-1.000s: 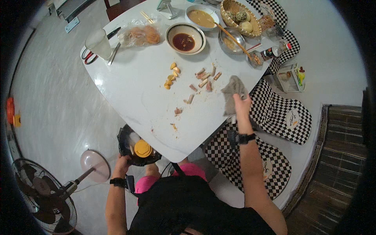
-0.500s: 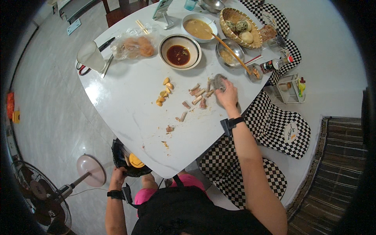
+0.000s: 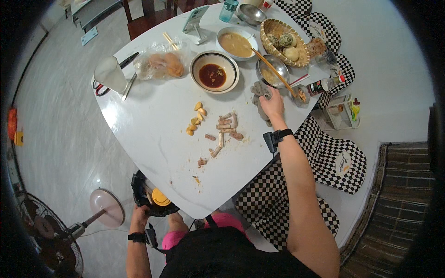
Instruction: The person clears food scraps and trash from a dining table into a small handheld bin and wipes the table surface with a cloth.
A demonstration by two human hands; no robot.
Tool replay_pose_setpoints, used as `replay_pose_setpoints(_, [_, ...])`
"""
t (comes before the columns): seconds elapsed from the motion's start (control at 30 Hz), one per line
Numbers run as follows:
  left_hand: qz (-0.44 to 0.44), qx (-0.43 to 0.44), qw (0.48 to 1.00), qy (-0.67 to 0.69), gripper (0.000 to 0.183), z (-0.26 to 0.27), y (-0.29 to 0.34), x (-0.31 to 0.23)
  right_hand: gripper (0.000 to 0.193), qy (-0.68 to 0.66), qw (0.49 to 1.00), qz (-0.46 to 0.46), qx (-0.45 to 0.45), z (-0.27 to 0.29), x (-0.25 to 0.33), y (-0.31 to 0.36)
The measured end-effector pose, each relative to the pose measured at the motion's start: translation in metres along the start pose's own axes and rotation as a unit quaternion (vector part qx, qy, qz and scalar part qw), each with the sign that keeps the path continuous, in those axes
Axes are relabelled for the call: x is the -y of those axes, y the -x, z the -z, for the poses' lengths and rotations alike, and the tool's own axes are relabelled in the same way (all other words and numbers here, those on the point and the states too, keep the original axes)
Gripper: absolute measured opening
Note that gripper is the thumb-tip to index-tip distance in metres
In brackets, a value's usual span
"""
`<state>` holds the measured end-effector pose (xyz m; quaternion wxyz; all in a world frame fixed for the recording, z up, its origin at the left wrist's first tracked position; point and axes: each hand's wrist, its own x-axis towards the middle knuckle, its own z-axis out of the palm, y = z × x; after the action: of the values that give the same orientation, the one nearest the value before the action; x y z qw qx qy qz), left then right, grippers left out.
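Note:
My right hand [image 3: 273, 104] is closed on a crumpled grey cloth [image 3: 260, 110], pressed to the white table beside a steel bowl. Left of the cloth lies a loose heap of bone pieces [image 3: 224, 125], with a few strays nearer me. Yellow-brown curved peels [image 3: 195, 119] form a short line left of the bones, and crumbs are scattered about. Below the table's near left edge, my left hand [image 3: 140, 215] grips the rim of a bin lined with a black bag [image 3: 162, 211]. A yellow round lid [image 3: 160, 197] shows inside it.
At the table's far side stand a sauce bowl [image 3: 224, 87], a soup bowl [image 3: 238, 42], a steel bowl [image 3: 283, 78] with chopsticks across it, a wicker basket [image 3: 303, 53] and a bottle [image 3: 320, 86]. Checkered chairs [image 3: 320, 157] line the right; a fan [image 3: 46, 231] stands left.
My right hand and the cloth have shifted slightly away from me, toward the steel bowl. The bones are bunched closer together and farther left. My left hand still holds the bin.

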<state>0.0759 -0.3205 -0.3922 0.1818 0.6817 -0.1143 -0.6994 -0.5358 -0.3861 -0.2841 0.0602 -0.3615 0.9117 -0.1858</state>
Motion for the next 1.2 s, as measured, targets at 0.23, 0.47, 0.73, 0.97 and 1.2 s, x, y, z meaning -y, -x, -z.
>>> replay_pose_setpoints(0.23, [-0.004, -0.044, 0.999, 0.003, 0.016, -0.012, 0.026, -0.007, 0.056, 0.002, 0.998, -0.064, 0.010, -0.016, 0.007, -0.019])
replay_pose_setpoints(0.47, [0.012, -0.006, 0.999, -0.034, 0.028, 0.002, 0.016, 0.000, 0.055, 0.085, 0.991, 0.017, 0.106, -0.016, 0.015, -0.019])
replay_pose_setpoints(0.73, [-0.010, 0.017, 0.999, -0.040, 0.024, 0.005, 0.009, -0.005, 0.053, 0.061, 0.973, 0.175, 0.135, -0.026, 0.061, 0.089])
replay_pose_setpoints(0.97, [-0.028, 0.059, 0.997, -0.034, 0.038, 0.005, -0.014, -0.001, 0.051, -0.024, 0.966, 0.193, 0.168, -0.026, 0.083, 0.144])
replay_pose_setpoints(1.2, [-0.030, 0.080, 0.989, -0.121, 0.036, 0.003, -0.007, -0.011, 0.049, -0.220, 0.970, 0.025, 0.101, 0.013, 0.022, 0.105])
